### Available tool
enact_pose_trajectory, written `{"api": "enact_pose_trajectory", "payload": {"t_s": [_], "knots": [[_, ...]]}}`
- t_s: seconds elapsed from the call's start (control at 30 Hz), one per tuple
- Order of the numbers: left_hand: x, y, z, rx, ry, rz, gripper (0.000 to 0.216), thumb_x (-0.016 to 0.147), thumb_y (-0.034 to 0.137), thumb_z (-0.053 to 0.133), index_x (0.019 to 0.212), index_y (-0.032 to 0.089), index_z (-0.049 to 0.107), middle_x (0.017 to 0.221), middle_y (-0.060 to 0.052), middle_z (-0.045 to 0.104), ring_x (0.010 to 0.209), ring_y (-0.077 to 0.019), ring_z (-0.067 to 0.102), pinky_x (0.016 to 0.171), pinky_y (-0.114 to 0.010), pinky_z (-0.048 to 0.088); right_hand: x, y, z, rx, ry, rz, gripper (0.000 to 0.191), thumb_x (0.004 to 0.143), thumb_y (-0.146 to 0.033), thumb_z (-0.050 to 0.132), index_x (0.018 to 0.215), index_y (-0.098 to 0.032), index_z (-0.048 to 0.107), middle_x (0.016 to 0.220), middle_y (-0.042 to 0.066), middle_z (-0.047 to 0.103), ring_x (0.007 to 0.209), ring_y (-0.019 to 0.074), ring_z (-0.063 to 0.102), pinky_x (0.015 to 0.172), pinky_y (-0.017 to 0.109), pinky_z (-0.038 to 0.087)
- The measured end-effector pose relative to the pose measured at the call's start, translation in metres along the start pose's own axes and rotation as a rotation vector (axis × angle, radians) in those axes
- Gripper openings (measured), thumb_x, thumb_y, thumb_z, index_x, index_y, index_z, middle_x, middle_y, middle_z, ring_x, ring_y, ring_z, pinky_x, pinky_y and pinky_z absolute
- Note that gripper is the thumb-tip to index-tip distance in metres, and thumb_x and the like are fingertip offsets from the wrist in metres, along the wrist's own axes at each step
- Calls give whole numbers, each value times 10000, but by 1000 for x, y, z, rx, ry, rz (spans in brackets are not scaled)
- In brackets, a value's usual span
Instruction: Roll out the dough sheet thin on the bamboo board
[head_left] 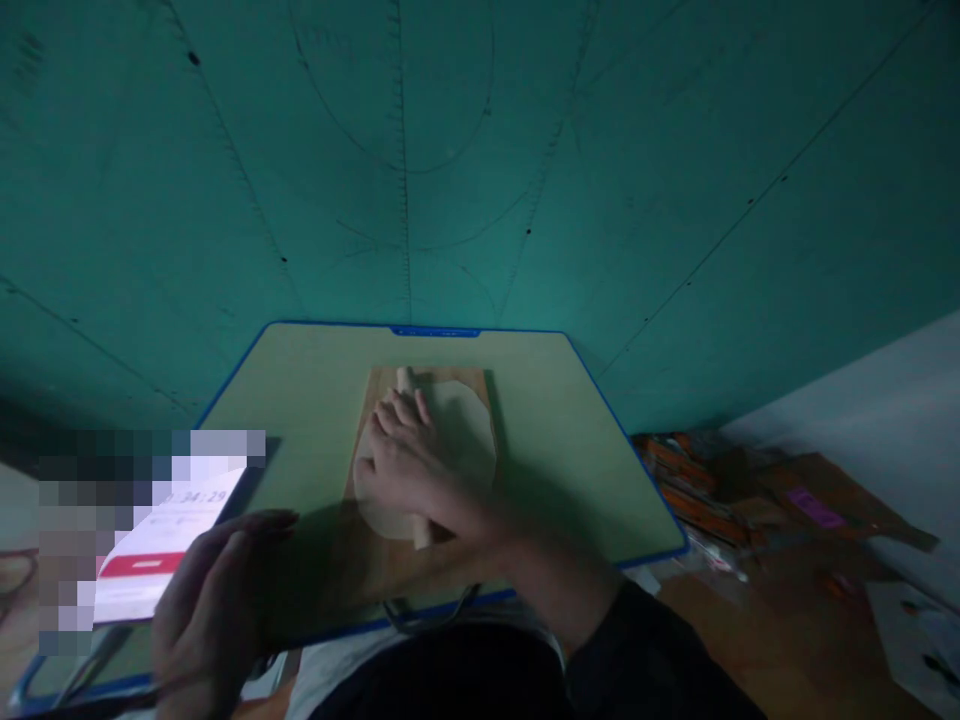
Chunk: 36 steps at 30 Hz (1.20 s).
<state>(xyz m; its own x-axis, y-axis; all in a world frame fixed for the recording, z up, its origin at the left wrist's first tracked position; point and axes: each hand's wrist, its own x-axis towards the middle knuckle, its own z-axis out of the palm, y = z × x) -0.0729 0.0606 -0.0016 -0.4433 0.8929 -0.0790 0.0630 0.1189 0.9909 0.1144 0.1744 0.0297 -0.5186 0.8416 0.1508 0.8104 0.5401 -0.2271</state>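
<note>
My right hand lies across a pale wooden rolling pin, its fingers bent over the upper part. The pin points away from me and rests on a thin, wide, roughly round sheet of dough. Beneath the dough is a wooden board, partly covered by my right forearm. At the lower left, my left hand is in shadow with fingers stretched out to the right, beside a lit phone or tablet showing digits and a red bar. Whether it touches the device I cannot tell.
The board lies on a small light-topped table with a blue rim. A green wall with drawn lines rises behind it. On the floor at right are a flattened cardboard box and a stack of orange-brown items.
</note>
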Motion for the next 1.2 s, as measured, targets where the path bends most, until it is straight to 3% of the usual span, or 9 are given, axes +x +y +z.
{"api": "enact_pose_trajectory", "payload": {"t_s": [0.2,0.3,0.4,0.5,0.63,0.8,0.93,1.03,1.2], "knots": [[-4,6,8,-24,20,-6,364,770,615,720,834,257,740,934,-2,764,1007,-264,670,897,-336,528,-65,106,-19,33,-125,280,572,1059,-427,319,1563,-171,400,1642,133,341,1550,328,207,1248,611,168],[-5,7,10,-3,28,-4,354,798,602,696,857,255,736,959,-3,761,1029,-269,659,905,-343,512,-85,135,-8,213,-68,416,604,1073,-434,246,1625,-189,233,1648,138,328,1536,266,270,1226,529,301],[-4,7,10,-1,48,3,380,787,629,683,852,257,731,960,-4,760,1036,-275,655,919,-350,500,-81,132,13,341,78,384,713,1048,-413,365,1648,-202,42,1663,147,296,1536,277,275,1210,526,341],[-1,4,8,26,50,-1,407,734,659,695,815,262,730,921,-12,765,996,-290,667,860,-365,526,-69,121,21,357,149,338,824,981,-251,477,1646,-231,-9,1675,133,269,1539,305,262,1215,550,330],[5,-5,4,86,48,53,412,749,668,660,798,263,723,894,-17,769,941,-295,687,800,-384,543,-69,119,8,369,147,249,872,921,-73,411,1638,-329,-15,1678,39,281,1506,242,349,1192,473,403],[2,-3,10,250,-11,329,367,870,600,597,887,248,701,913,-28,758,882,-257,705,758,-360,555,-95,113,-16,287,132,221,838,954,-102,426,1640,-294,-16,1627,64,387,1434,261,468,1098,461,517],[-1,17,25,365,-115,671,209,977,408,523,1002,248,655,1021,-35,719,965,-222,695,798,-324,555,-117,85,-32,207,-29,-18,797,940,-25,384,1640,-276,98,1662,33,313,1451,199,443,1114,365,508],[0,33,45,483,-235,882,166,1000,303,493,1079,244,625,1108,-53,683,1007,-205,685,796,-304,565,-126,70,-39,98,-126,-180,685,950,-4,389,1594,-224,312,1606,66,429,1445,186,451,1177,372,440],[-3,43,100,812,-456,1074,372,1031,325,426,1341,163,553,1390,-159,611,1322,-306,557,1038,-478,516,-128,71,-40,-151,-115,-54,505,972,-241,577,1471,-181,528,1605,185,397,1498,325,356,1228,549,314]]}}
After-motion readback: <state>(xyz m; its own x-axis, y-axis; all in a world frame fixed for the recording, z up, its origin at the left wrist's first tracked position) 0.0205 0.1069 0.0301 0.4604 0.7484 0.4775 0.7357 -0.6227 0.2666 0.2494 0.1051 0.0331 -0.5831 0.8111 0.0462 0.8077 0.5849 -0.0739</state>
